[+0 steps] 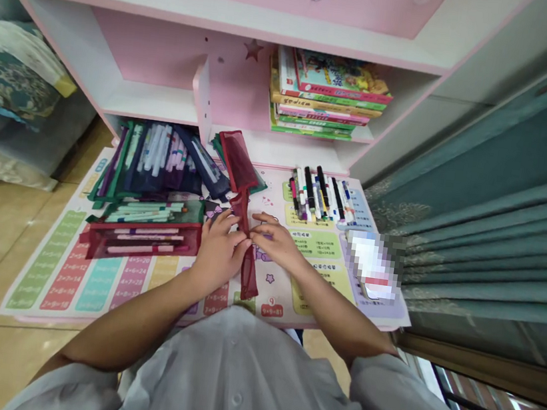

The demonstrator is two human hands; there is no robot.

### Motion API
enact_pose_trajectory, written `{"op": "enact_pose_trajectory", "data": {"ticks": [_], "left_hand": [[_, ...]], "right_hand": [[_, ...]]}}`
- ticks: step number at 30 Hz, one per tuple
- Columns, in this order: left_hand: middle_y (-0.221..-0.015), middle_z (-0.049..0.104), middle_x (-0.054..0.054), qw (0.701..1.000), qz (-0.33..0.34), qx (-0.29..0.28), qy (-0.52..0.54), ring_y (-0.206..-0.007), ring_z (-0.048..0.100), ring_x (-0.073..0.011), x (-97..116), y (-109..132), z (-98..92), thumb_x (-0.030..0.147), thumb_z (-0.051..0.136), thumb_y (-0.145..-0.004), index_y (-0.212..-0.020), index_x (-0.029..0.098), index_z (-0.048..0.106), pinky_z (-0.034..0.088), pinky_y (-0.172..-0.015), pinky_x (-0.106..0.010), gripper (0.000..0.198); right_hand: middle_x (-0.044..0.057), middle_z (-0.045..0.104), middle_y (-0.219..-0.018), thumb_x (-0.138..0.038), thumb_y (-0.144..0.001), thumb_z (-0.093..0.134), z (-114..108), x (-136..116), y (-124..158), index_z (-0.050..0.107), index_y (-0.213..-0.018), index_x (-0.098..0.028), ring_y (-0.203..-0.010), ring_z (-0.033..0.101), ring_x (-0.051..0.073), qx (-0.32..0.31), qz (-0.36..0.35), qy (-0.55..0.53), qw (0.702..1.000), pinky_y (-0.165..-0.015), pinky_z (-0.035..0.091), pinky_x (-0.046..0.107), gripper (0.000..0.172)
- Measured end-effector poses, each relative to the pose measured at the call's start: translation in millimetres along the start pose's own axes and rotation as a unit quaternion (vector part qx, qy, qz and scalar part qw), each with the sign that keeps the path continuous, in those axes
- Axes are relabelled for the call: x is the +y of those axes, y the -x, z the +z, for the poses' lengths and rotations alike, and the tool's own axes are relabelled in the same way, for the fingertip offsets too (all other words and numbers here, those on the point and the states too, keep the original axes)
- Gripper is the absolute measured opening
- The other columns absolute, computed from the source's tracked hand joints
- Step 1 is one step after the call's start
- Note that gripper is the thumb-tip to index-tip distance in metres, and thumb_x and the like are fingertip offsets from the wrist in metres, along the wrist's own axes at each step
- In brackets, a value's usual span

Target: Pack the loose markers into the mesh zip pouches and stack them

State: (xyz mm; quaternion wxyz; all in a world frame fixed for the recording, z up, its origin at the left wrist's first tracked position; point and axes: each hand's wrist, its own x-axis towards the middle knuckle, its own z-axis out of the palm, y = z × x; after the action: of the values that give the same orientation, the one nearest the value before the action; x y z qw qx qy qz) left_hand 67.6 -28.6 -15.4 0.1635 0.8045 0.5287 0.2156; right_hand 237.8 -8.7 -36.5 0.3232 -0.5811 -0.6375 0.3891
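Observation:
At the middle of the desk, a dark red mesh pouch point(249, 272) lies lengthwise, narrowed between my two hands. My left hand point(219, 252) is closed on its left side, thumb and fingers pinching near the middle. From the right, my right hand point(276, 240) grips the same spot with its fingertips. Just beyond them lies another red mesh pouch point(242, 160) on top of green ones. Left of my hands, a red pouch point(142, 241) with pink pens lies in front of a green pouch point(151, 212) of mint pens.
More filled mesh pouches point(158, 159) lie at the back left. Loose pens and markers point(320, 194) are grouped at the back right, with a blurred phone point(374, 265) near the right edge. Stacked books point(328, 98) sit on the pink shelf; a teal curtain point(506, 195) hangs right.

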Motion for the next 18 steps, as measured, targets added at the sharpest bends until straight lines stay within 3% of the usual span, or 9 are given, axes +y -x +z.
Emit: {"op": "enact_pose_trajectory", "data": {"ticks": [5,9,12,14,16,18], "left_hand": [[-0.128,0.065,-0.010,1.000,-0.002,-0.009,0.001,-0.134,0.046,-0.0326,-4.4,-3.1,1.5,0.028,0.052,-0.089,-0.077,0.021,0.073,0.038,-0.107,-0.058,0.025],[-0.124,0.067,-0.010,1.000,-0.017,0.015,-0.001,-0.131,0.050,-0.0304,-12.4,-8.6,0.4,0.030,0.053,-0.088,-0.072,0.019,0.072,0.039,-0.108,-0.053,0.026],[-0.119,0.069,-0.010,0.999,-0.020,0.029,0.001,-0.129,0.053,-0.0282,-15.8,-11.0,-0.8,0.030,0.053,-0.087,-0.069,0.019,0.071,0.041,-0.108,-0.050,0.028],[-0.118,0.070,-0.010,0.999,-0.018,0.034,-0.001,-0.129,0.053,-0.0284,-16.0,-10.8,-0.8,0.030,0.053,-0.087,-0.068,0.020,0.071,0.041,-0.107,-0.050,0.029],[-0.118,0.070,-0.010,0.999,-0.017,0.037,-0.008,-0.129,0.052,-0.0295,-15.2,-9.7,-0.4,0.031,0.053,-0.087,-0.068,0.020,0.071,0.041,-0.106,-0.052,0.029],[-0.120,0.069,-0.009,0.999,-0.017,0.038,-0.014,-0.130,0.051,-0.0300,-14.6,-8.4,0.3,0.032,0.053,-0.087,-0.067,0.020,0.071,0.042,-0.105,-0.053,0.029]], "right_hand": [[0.010,0.061,-0.134,-0.022,-0.070,0.067,-1.0,2.3,-2.3,0.073,-0.075,-0.021,-0.136,0.047,0.029,0.015,-0.006,0.082,0.997,-0.113,0.038,0.044,0.008],[0.011,0.063,-0.130,-0.023,-0.071,0.069,-11.7,7.3,-6.8,0.074,-0.080,-0.020,-0.133,0.049,0.029,0.116,-0.048,0.156,0.980,-0.111,0.040,0.044,0.011],[0.011,0.061,-0.130,-0.033,-0.078,0.067,-34.3,17.5,-15.3,0.073,-0.079,-0.019,-0.132,0.048,0.028,0.198,-0.066,0.185,0.960,-0.113,0.036,0.045,0.015],[0.014,0.055,-0.135,-0.032,-0.082,0.061,-54.9,28.6,-22.7,0.071,-0.078,-0.017,-0.140,0.035,0.032,0.268,-0.045,0.205,0.940,-0.117,0.026,0.053,0.018],[0.015,0.054,-0.135,-0.033,-0.081,0.061,-75.4,42.3,-29.4,0.070,-0.079,-0.017,-0.140,0.033,0.034,0.356,0.002,0.275,0.893,-0.114,0.028,0.057,0.018],[0.018,0.053,-0.136,-0.033,-0.077,0.063,-91.5,56.1,-34.1,0.071,-0.085,-0.016,-0.138,0.034,0.038,0.385,0.066,0.313,0.866,-0.108,0.031,0.062,0.020]]}}
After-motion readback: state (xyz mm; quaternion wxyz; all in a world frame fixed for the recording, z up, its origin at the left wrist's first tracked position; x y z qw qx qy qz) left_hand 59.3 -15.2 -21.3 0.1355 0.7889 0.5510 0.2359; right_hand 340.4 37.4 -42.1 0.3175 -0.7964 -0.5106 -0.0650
